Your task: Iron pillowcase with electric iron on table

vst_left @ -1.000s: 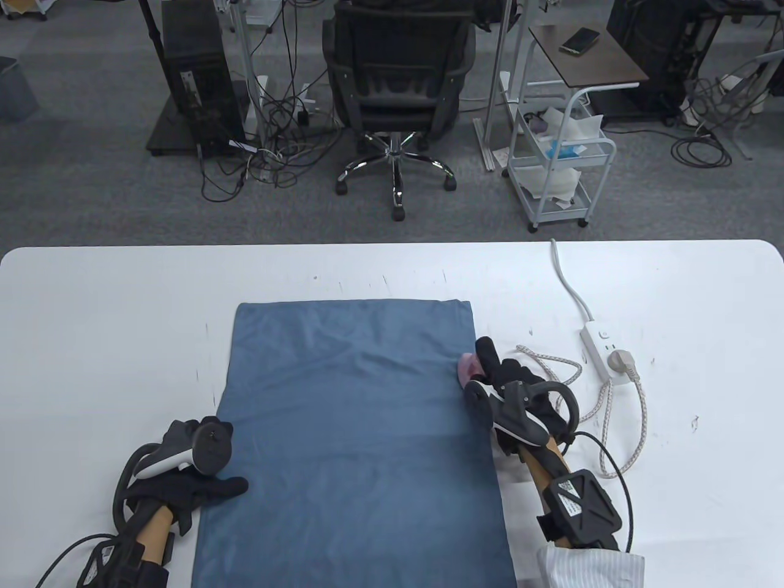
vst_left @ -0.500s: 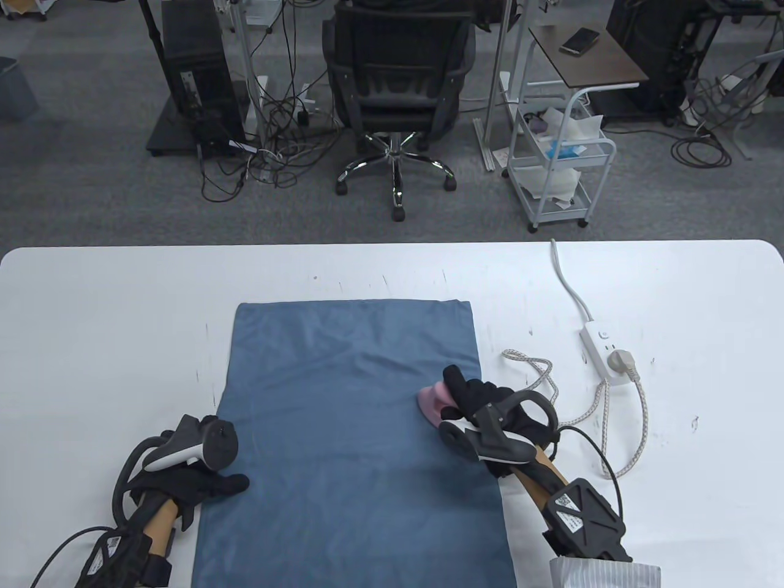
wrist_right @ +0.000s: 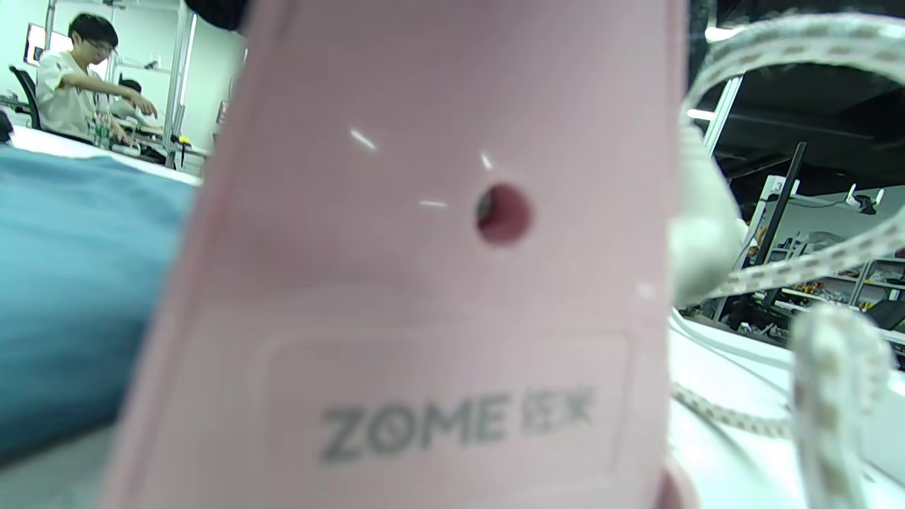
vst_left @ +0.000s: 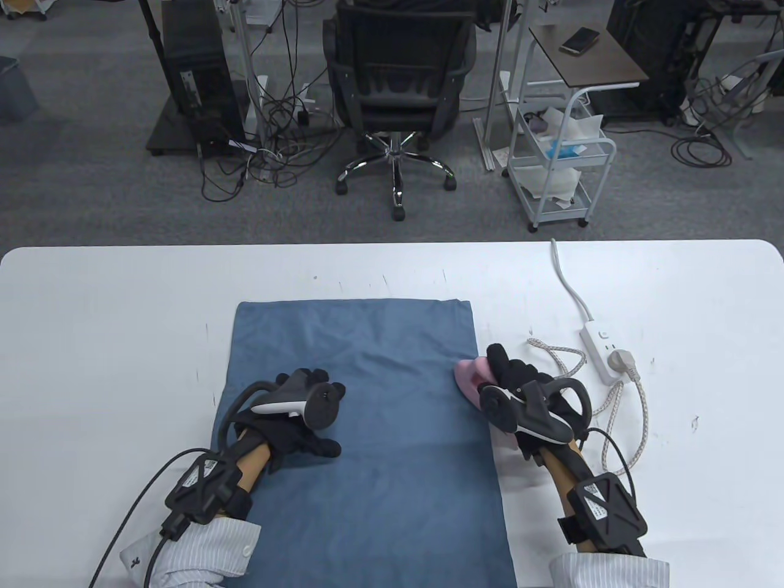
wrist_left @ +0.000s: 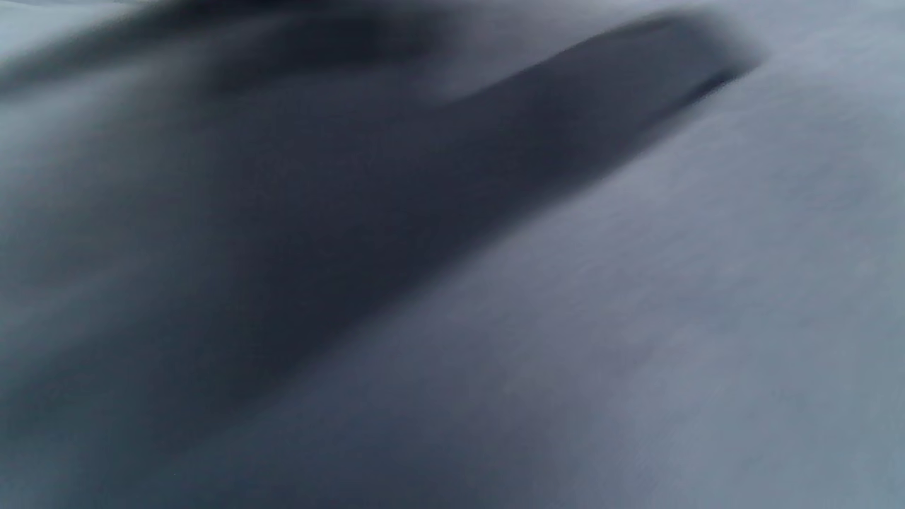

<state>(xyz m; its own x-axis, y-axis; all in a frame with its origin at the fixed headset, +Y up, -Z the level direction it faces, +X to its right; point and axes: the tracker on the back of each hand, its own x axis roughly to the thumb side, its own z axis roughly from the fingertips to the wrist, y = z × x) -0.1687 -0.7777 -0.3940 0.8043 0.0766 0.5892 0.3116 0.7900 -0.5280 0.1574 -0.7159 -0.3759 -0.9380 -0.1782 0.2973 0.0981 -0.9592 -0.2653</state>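
The right hand grips the pink iron, fingers wrapped around its handle, with the iron's nose at the right edge of the blue pillowcase, about halfway along that edge. In the right wrist view the iron's pink body fills the frame, its braided cord looping off to the right. The cord runs across the white table to a power strip on the far right.

The left hand rests on the near-left part of the pillowcase, palm down; whether its fingers are spread or curled I cannot tell, and the left wrist view is only a blur.

Creases cross the cloth's middle and far part, so most ironing looks left. The right forearm angles from the near right towards the cloth; the left forearm reaches in from the near left.
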